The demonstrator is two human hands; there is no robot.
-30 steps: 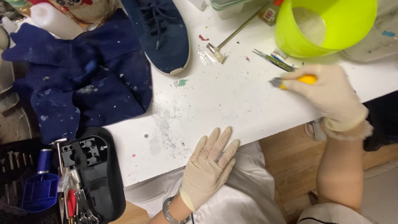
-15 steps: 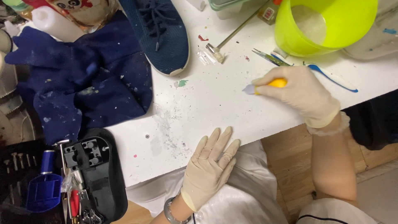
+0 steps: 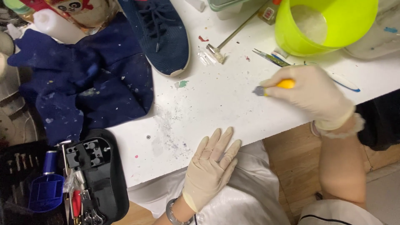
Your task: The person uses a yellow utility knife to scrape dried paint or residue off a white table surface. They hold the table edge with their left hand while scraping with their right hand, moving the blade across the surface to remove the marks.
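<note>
Right hand (image 3: 310, 93), yellow-handled scraper (image 3: 273, 86) shifted nearer, over speckled tabletop (image 3: 216, 104).

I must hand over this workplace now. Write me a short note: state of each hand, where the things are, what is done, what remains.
Right hand: gloved, closed on a yellow-handled tool, its tip low over the white table, right of the middle.
Left hand: gloved, flat and empty on the table's near edge.
Things: navy shoe at the far edge, beside the dark blue cloth; green bucket far right; black tool case open at the left.
Done: specks and paint marks cover the table.
Left: the shoe lies untouched.
</note>
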